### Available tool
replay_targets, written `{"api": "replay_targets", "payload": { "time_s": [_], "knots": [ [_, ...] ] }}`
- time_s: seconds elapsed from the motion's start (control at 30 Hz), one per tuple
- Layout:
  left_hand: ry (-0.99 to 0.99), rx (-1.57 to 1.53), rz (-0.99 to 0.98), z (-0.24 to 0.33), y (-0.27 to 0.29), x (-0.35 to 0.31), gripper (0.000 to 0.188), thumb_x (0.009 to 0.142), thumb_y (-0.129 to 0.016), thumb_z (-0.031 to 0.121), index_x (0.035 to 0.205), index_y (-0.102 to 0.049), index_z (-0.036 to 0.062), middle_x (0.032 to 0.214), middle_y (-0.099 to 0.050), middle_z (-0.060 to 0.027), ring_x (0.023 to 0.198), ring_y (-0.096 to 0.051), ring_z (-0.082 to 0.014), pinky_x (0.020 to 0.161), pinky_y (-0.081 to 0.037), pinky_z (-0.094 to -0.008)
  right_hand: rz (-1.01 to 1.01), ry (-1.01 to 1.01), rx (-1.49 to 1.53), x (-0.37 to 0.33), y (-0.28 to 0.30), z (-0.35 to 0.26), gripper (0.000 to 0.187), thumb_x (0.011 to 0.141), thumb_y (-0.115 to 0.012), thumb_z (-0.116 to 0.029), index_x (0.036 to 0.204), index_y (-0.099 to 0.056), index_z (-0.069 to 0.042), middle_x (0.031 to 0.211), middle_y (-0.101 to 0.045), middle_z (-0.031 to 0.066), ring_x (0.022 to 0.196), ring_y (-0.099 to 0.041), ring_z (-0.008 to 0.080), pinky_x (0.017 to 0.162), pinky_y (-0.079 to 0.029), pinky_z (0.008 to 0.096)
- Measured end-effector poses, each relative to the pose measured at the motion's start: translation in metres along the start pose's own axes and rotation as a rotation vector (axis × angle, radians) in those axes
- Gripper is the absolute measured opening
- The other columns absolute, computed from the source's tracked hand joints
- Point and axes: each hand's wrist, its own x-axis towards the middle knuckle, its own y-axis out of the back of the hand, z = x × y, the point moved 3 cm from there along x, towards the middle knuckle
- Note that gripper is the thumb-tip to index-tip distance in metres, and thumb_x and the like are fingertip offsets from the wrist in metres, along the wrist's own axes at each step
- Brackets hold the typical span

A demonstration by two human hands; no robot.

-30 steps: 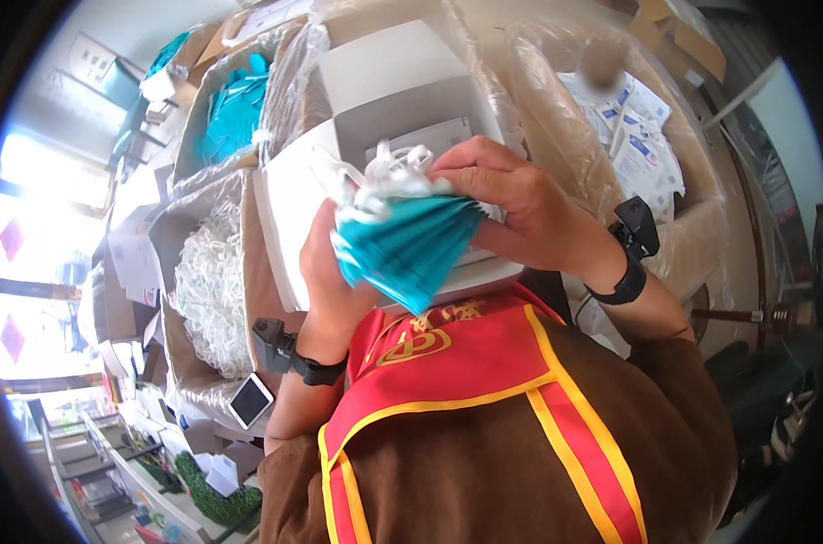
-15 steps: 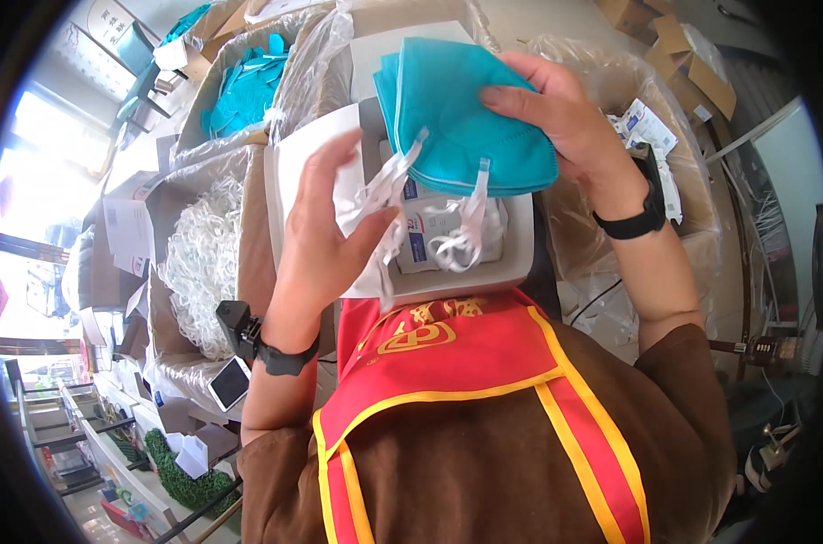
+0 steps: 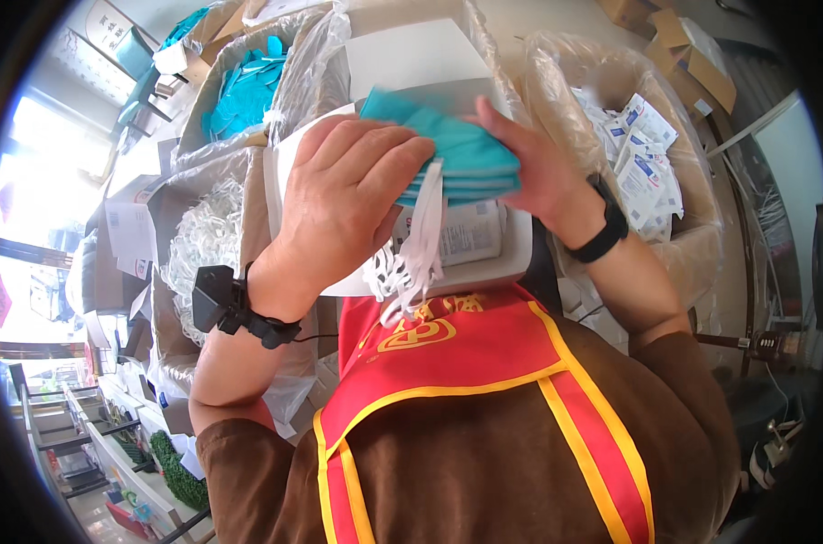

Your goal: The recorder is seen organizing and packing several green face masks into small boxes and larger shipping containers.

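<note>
A stack of folded teal face masks [image 3: 470, 150] is held between my two hands, slightly blurred, over an open white box. My left hand [image 3: 353, 186] is closed over the stack's left side, fingers on top. My right hand [image 3: 552, 177] holds the right edge; its thumb points up and its other fingers are mostly hidden by the masks. White ear straps [image 3: 421, 240] dangle in a bunch below the stack. Inside the white box [image 3: 511, 272] lie white packets [image 3: 470, 236] with dark printing, partly covered by my hands and the masks.
At the far left, a plastic-lined carton holds loose teal masks [image 3: 248, 86]. Nearer left is a carton of tangled white straps [image 3: 203, 236]. To the right stands a lined carton of sealed white packets [image 3: 643, 168]. A white box flap [image 3: 416, 59] rises behind the stack.
My left hand, open beside the straps before, has closed over the left of the masks. The stack has come lower and nearer. My right hand has shifted down, its thumb off the top mask.
</note>
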Motion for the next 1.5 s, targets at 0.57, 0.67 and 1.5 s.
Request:
{"api": "replay_targets", "payload": {
  "time_s": [0.57,0.67,1.5],
  "knots": [
    [0.475,-0.571,-0.387,0.011,-0.034,-0.057,0.052,0.063,-0.075,0.015,0.109,-0.055,0.0031,0.101,-0.06,-0.0176,0.096,-0.058,-0.0371,0.082,-0.048,-0.0428,-0.172,0.476,-1.265,-0.061,-0.078,-0.024,0.012,0.081,-0.07,-0.013,0.081,-0.067,-0.002,0.097,-0.061,0.0103,0.086,-0.06,0.0282,0.083,-0.047,0.0354],
    [0.425,-0.786,-0.344,0.041,-0.05,-0.056,0.051,0.066,-0.075,0.021,0.111,-0.056,0.0052,0.097,-0.062,-0.017,0.094,-0.059,-0.0369,0.079,-0.049,-0.0423,-0.338,0.562,-1.235,-0.05,-0.112,-0.028,0.01,0.08,-0.071,-0.013,0.084,-0.069,-0.004,0.103,-0.065,0.0102,0.094,-0.062,0.0297,0.097,-0.042,0.0389],
    [-0.05,-0.614,-0.428,0.055,0.066,-0.051,0.021,0.078,-0.061,0.016,0.074,-0.044,0.0053,0.066,-0.046,-0.0074,0.059,-0.051,-0.0234,0.052,-0.043,-0.0334,-0.828,-0.043,-0.739,-0.101,-0.14,-0.056,0.018,0.081,-0.063,-0.015,0.066,-0.055,-0.007,0.064,-0.049,0.0065,0.068,-0.052,0.0265,0.087,-0.039,0.0458]
  ]
}}
